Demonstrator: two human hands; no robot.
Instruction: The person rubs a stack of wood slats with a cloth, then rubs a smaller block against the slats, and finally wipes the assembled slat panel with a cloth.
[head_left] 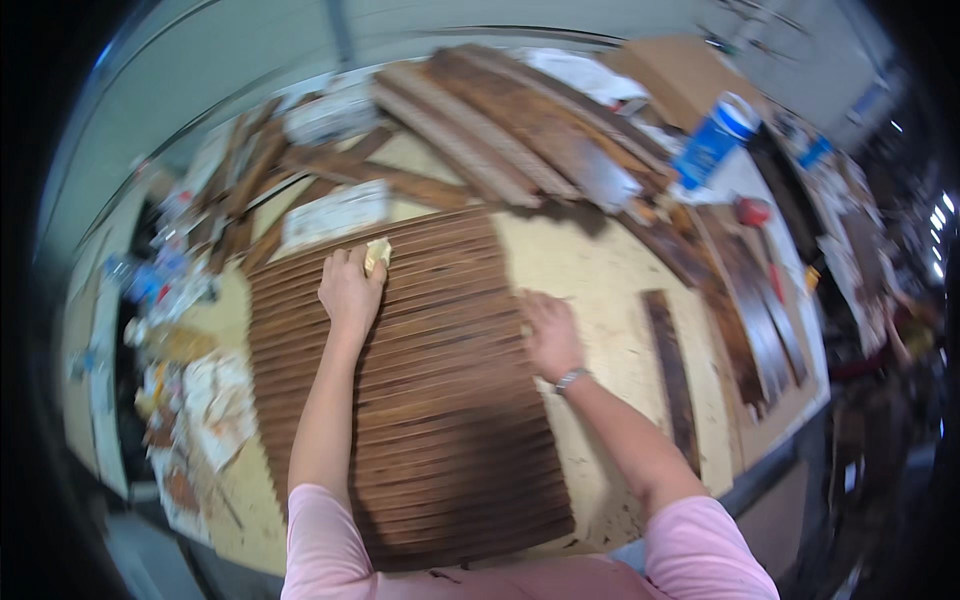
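A large dark-brown wooden panel with ridged slats [450, 400] lies on the worktable in front of me. My left hand [348, 290] is on its upper left part, closed on a small folded pale-yellow pad [377, 255]; whether it is cloth, sponge or paper I cannot make out. At the panel's right edge rests my right hand [550, 335], fingers somewhat apart and touching that side. Motion softens its outline. Nothing shows in its grasp.
Loose brown boards [530, 120] are stacked along the far side. A blue cylindrical container [715, 140] stands at far right. One narrow dark strip [670, 380] lies right of the panel. Plastic bottles [165, 270] and a stained white sheet [218, 405] crowd the left.
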